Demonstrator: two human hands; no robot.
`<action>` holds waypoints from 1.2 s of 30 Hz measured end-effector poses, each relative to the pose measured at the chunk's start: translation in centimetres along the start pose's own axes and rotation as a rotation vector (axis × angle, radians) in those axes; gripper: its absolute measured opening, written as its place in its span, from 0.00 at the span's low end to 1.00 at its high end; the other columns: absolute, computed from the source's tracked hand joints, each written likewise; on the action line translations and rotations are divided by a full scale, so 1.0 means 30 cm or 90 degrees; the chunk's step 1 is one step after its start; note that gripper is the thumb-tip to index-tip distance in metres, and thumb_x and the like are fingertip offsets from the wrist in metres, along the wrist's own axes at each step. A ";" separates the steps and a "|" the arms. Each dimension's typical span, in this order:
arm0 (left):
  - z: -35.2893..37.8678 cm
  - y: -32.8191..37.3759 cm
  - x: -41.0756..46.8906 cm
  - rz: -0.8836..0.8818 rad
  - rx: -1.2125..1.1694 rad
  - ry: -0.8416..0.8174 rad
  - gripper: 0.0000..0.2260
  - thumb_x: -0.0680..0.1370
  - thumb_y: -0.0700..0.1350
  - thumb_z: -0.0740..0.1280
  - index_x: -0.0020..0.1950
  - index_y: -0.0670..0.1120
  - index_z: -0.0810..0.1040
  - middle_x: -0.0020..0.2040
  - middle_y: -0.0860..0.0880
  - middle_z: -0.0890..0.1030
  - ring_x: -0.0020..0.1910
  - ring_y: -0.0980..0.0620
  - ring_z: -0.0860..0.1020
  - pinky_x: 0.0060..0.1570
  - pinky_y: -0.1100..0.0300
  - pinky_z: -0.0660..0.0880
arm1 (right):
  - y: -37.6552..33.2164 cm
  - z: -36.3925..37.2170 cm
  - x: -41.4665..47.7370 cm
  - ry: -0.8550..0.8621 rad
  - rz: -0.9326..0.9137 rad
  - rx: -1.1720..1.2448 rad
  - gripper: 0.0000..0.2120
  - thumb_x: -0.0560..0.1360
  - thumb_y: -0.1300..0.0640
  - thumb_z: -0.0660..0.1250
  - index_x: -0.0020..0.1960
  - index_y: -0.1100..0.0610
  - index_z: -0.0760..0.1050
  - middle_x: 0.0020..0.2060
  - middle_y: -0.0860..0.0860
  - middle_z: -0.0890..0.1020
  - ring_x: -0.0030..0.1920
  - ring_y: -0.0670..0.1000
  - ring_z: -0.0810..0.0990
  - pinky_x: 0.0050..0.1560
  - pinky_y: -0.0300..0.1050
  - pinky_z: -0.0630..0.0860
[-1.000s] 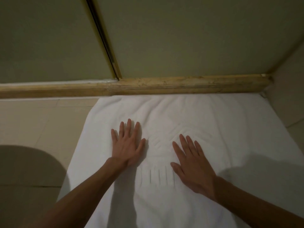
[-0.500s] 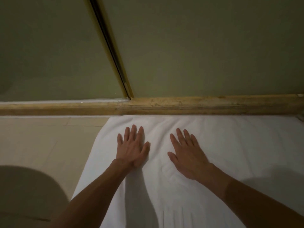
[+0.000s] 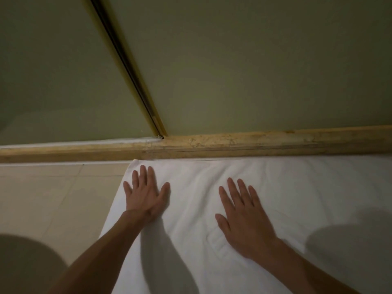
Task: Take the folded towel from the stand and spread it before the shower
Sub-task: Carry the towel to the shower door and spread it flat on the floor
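A white towel [image 3: 297, 187] lies spread flat on the tiled floor, its far edge against the stone threshold [image 3: 233, 145] of the shower. My left hand [image 3: 145, 194] presses flat on the towel near its far left corner, fingers straight and spread. Flat on the towel's middle lies my right hand [image 3: 244, 217], fingers straight, just above a raised woven pattern. The towel's right and near edges run out of view.
Frosted glass shower panels [image 3: 254, 71] rise behind the threshold, split by a dark sliding-door track [image 3: 127, 66]. Beige floor tiles [image 3: 53, 198] lie left of the towel. Shadows fall across the lower left floor and the towel's right side.
Both hands have slid forward over the towel toward the threshold and spread further apart, the left toward the far left corner. The view has tilted upward.
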State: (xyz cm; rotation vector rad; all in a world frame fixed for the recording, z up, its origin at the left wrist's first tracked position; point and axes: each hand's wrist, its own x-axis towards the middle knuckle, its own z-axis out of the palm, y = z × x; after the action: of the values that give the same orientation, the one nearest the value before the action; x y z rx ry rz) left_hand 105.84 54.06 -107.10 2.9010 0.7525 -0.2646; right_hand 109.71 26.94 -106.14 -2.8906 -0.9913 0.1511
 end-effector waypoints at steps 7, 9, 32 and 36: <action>0.001 -0.024 0.029 -0.014 0.008 0.002 0.39 0.72 0.69 0.36 0.78 0.48 0.38 0.78 0.45 0.37 0.76 0.44 0.37 0.73 0.40 0.38 | 0.003 -0.001 -0.001 0.007 -0.008 0.004 0.31 0.77 0.42 0.46 0.72 0.59 0.66 0.72 0.61 0.65 0.71 0.64 0.63 0.68 0.64 0.63; 0.003 -0.032 0.036 -0.022 0.003 0.009 0.40 0.72 0.70 0.36 0.78 0.48 0.39 0.78 0.45 0.37 0.76 0.44 0.37 0.72 0.40 0.38 | 0.009 0.001 -0.003 0.004 -0.019 0.005 0.31 0.77 0.42 0.46 0.73 0.58 0.65 0.72 0.61 0.64 0.72 0.63 0.62 0.69 0.64 0.62; 0.006 0.770 -0.198 0.374 0.023 0.039 0.27 0.81 0.54 0.43 0.78 0.48 0.42 0.78 0.44 0.39 0.76 0.43 0.37 0.71 0.44 0.35 | 0.387 -0.151 -0.062 0.023 0.048 0.129 0.30 0.77 0.63 0.58 0.76 0.57 0.52 0.77 0.55 0.52 0.76 0.52 0.48 0.73 0.44 0.39; 0.028 0.884 -0.181 0.394 0.023 0.019 0.27 0.81 0.57 0.42 0.78 0.48 0.42 0.78 0.45 0.39 0.76 0.43 0.36 0.71 0.44 0.34 | 0.486 -0.118 -0.079 0.018 0.096 0.053 0.28 0.80 0.59 0.53 0.77 0.58 0.48 0.77 0.56 0.48 0.77 0.54 0.45 0.75 0.49 0.41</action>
State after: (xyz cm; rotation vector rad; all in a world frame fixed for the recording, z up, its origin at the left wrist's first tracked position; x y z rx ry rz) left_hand 114.10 28.38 -104.58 2.9948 -0.1690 -0.1607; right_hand 117.11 13.85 -104.06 -2.8806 -0.7446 0.1563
